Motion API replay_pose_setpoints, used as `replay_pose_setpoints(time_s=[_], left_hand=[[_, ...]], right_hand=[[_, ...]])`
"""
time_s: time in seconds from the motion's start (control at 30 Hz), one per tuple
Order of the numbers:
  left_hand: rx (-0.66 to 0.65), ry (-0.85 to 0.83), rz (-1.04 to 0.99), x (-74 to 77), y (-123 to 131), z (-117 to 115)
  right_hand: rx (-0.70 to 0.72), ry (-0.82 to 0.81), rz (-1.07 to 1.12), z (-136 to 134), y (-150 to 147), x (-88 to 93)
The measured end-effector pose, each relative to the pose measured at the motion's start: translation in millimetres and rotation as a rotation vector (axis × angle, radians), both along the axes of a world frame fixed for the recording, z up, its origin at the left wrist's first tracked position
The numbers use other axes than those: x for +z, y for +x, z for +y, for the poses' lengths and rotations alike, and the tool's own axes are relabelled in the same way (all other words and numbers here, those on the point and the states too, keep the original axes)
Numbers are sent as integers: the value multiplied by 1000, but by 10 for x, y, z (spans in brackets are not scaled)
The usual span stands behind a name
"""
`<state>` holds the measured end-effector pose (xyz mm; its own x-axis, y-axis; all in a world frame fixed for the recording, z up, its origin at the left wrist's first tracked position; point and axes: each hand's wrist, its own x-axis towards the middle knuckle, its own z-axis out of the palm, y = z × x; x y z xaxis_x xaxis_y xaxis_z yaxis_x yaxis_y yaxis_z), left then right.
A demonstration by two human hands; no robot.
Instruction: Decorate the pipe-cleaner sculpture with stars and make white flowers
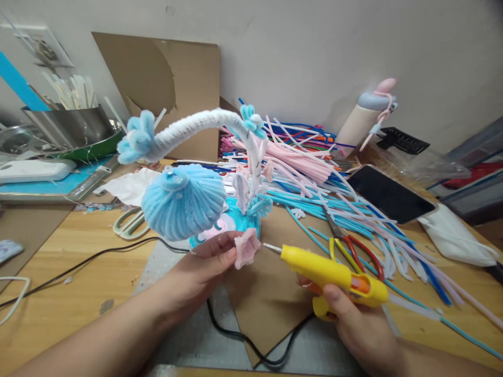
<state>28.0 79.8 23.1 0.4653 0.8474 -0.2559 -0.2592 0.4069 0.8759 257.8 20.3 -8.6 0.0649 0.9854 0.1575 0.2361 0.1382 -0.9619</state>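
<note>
Pink piece (247, 248) is pinched by left hand (208, 262); right hand (359, 322) grips yellow glue gun (318, 266).

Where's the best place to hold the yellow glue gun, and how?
Probably hold the glue gun by its handle, coming from behind, like the right hand does. The handle sticks down below the long body, good for wrapping around. The metal tip points away toward the pink piece in the left hand, so stay behind it.

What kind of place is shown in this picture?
Probably a craft workspace: bundles of fuzzy pipe cleaners lie on the wooden table, the right hand holds a yellow glue gun, and the left hand holds a pink piece.
</note>
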Motion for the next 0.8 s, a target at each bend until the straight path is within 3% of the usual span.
replay_pose_setpoints(time_s=[0.07, 0.13, 0.27, 0.37, 0.53, 0.7, 0.8], left_hand=[[90, 82, 93, -9, -31, 53], [149, 228, 293, -42, -85, 113], [154, 625, 900, -156, -215, 196], [143, 915, 1190, -231, -253, 197], [83, 1225, 1407, -195, -148, 134], [37, 1297, 1527, -88, -64, 94], [-3, 1347, 1526, -86, -66, 79]], right_hand=[[-137, -104, 96, 31, -18, -15], [-185, -165, 156, 78, -28, -10], [-151, -211, 213, 155, -31, 22], [-123, -221, 239, 170, -35, 31], [-138, -252, 406, 187, -60, 4], [-217, -380, 739, 287, -60, 22], [-202, -422, 825, 341, -51, 35]])
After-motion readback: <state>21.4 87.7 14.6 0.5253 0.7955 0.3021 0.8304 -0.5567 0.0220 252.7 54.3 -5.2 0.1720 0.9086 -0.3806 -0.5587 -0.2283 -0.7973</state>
